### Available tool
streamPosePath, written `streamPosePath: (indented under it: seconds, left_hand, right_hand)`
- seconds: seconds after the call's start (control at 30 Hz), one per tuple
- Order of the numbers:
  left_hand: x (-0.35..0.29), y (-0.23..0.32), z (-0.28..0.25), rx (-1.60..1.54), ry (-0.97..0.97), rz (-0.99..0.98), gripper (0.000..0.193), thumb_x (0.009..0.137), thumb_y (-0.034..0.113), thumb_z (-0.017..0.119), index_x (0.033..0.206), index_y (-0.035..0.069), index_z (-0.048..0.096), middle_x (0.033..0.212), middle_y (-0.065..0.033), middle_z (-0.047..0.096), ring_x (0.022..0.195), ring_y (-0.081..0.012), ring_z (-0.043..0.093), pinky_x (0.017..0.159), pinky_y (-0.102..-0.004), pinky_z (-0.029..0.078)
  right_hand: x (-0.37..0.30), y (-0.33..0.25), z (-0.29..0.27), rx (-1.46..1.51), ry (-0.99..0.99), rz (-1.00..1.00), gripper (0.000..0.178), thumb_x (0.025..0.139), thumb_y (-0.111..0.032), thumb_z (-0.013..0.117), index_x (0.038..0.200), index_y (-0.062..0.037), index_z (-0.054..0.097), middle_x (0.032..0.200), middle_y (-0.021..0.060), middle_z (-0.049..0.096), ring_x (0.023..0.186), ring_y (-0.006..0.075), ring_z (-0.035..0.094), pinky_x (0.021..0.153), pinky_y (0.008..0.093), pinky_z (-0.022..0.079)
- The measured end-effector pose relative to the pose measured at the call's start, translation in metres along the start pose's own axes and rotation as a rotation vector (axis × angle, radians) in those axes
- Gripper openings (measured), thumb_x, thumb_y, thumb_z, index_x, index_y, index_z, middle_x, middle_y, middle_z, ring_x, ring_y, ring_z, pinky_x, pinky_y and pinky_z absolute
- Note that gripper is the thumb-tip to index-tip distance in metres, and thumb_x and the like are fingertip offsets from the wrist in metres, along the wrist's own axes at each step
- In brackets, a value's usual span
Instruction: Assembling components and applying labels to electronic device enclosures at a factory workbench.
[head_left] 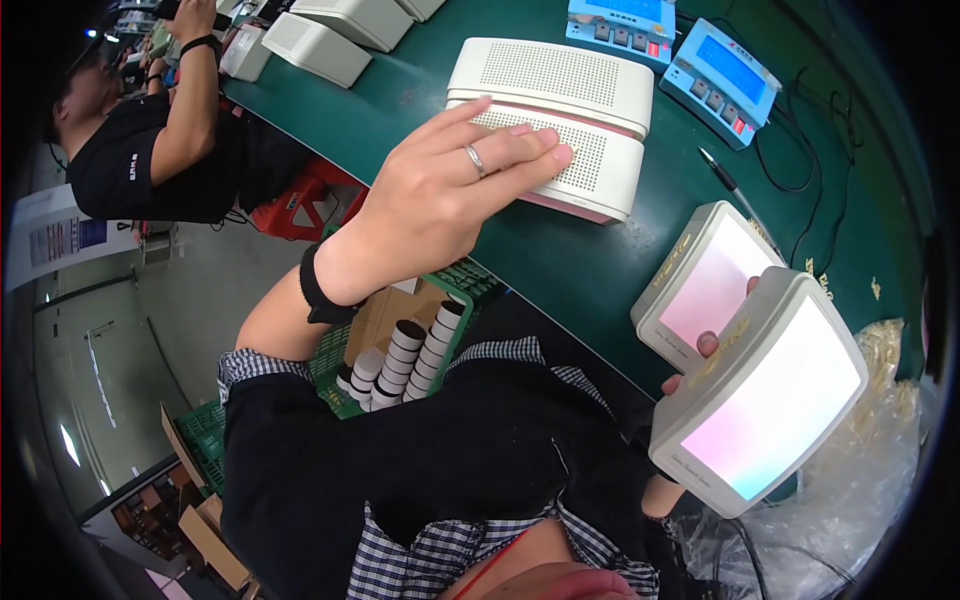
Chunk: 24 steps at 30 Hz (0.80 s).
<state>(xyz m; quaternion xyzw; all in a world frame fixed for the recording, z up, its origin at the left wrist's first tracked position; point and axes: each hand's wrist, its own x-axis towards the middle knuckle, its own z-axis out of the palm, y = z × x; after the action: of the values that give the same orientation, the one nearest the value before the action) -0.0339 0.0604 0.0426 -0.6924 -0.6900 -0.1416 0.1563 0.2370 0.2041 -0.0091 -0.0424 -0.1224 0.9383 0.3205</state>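
Note:
My left hand (440,185), a ring on one finger, lies across a cream box-shaped device (615,165) with a perforated grille. Its fingers are stretched out with the tips on the grille; the thumb is hidden. Directly behind, a second cream device (550,75) of the same kind stands against the first. My right hand (707,345) grips another cream device (770,390), raised and tilted, its front panel glowing white, pink and blue. Mostly the fingertips show; the palm is hidden behind the device. Close by, a similar device (700,275) with a pinkish panel is on the green table (560,260).
Two blue test boxes with screens (720,80) and black cables are at the back right, near a pen (730,185). Clear plastic bags (850,500) lie at the right. More cream devices (320,48) stand far left. A green crate (335,370) holds stacked rolls. A co-worker (150,150) sits left.

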Motion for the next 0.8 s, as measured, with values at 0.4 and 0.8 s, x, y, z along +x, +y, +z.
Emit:
streamPosePath:
  seconds: [0.4, 0.8]
  left_hand:
    - [-0.012, 0.014, -0.014, -0.647, 0.196, -0.378, 0.061, 0.079, 0.01, 0.061, 0.139, 0.007, 0.049, 0.132, -0.0151, 0.054, 0.122, -0.0334, 0.052, 0.113, -0.0532, 0.026]
    - [0.004, 0.026, 0.007, -0.033, 0.018, -0.147, 0.048, 0.083, 0.025, 0.066, 0.125, 0.004, 0.06, 0.113, -0.0155, 0.059, 0.103, -0.0343, 0.057, 0.103, -0.0505, 0.039]
  right_hand:
    - [-0.037, -0.015, 0.007, -0.047, 0.055, 0.009, 0.076, 0.094, -0.047, 0.051, 0.151, -0.0078, 0.019, 0.148, 0.0241, 0.025, 0.118, 0.0411, 0.049, 0.072, 0.0571, 0.06]
    - [-0.045, -0.028, -0.029, -0.244, -0.12, 0.056, 0.076, 0.095, -0.051, 0.049, 0.15, -0.0065, 0.022, 0.14, 0.0263, 0.038, 0.124, 0.039, 0.047, 0.075, 0.0548, 0.059]
